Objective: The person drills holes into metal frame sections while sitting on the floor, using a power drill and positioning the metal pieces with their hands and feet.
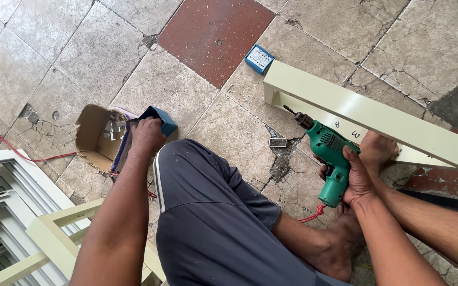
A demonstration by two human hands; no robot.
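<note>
My right hand (357, 180) grips the handle of a green electric drill (328, 152). Its bit (291, 112) points up-left at a cream metal frame profile (345, 103) lying on the tiled floor. A bare foot (378, 150) rests on that profile just right of the drill. My left hand (147, 135) reaches into an open cardboard box (88, 132) holding small metal brackets (113, 127). Its fingers curl downward beside a blue box flap (161, 119), and the fingertips are hidden. My bent leg in grey trousers (208, 212) lies between the two arms.
A small blue packet (259, 58) lies by the profile's end. A little metal piece (277, 142) sits in a floor crack. A red cord (27, 157) runs along the left. White frames (1, 196) and a cream frame (54, 238) are stacked at lower left.
</note>
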